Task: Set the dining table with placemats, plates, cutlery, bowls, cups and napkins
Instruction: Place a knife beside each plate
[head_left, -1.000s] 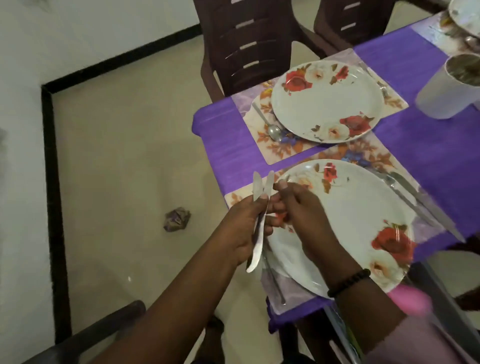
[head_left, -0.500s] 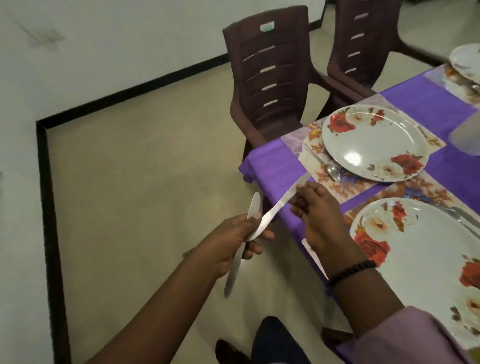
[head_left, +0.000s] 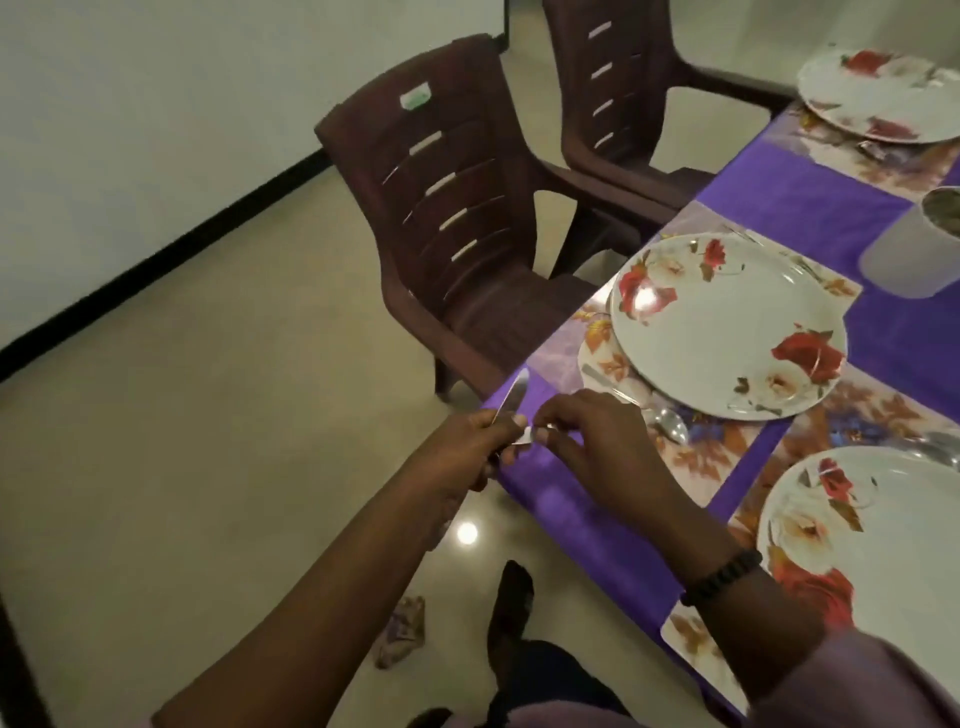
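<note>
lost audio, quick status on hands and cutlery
Left hand grips a knife, blade up. Right hand pinches a second utensil beside it, over the table corner. Middle plate has a spoon. Nothing blocking.

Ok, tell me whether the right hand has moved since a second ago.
Yes. The right hand has left the near plate for the table corner by the spoon.

We are looking at a home dining room — brown plastic chairs (head_left: 467, 223) are standing at a purple-clothed table (head_left: 810, 208), floral plates (head_left: 727, 322) are sitting on placemats (head_left: 857, 410), over pale tiled floor (head_left: 208, 441).
</note>
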